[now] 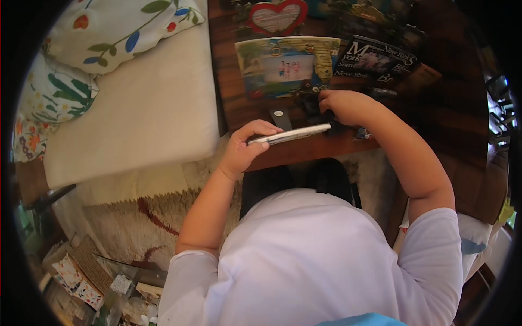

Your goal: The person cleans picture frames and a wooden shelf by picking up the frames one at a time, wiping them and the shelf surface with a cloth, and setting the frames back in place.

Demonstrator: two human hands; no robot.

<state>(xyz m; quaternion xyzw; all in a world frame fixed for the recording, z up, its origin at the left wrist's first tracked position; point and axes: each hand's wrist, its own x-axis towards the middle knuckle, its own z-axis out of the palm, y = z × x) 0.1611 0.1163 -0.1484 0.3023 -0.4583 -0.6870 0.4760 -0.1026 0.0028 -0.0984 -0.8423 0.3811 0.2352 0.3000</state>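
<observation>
My left hand grips one end of a thin flat object with a pale edge, thumb on one side and fingers on the other. It is seen nearly edge-on, so its faces are hidden. Just behind it, a dark flat strip with a light round spot stands out. My right hand is over the table beside small dark items, its fingers bent together; what they hold, if anything, is hidden. Beyond the hands stands a colourful photo frame.
On the wooden table are a red heart-shaped frame and a black frame with New York lettering. At left is a cream sofa seat with patterned cushions. A shaggy rug lies below. Cluttered items fill the lower left.
</observation>
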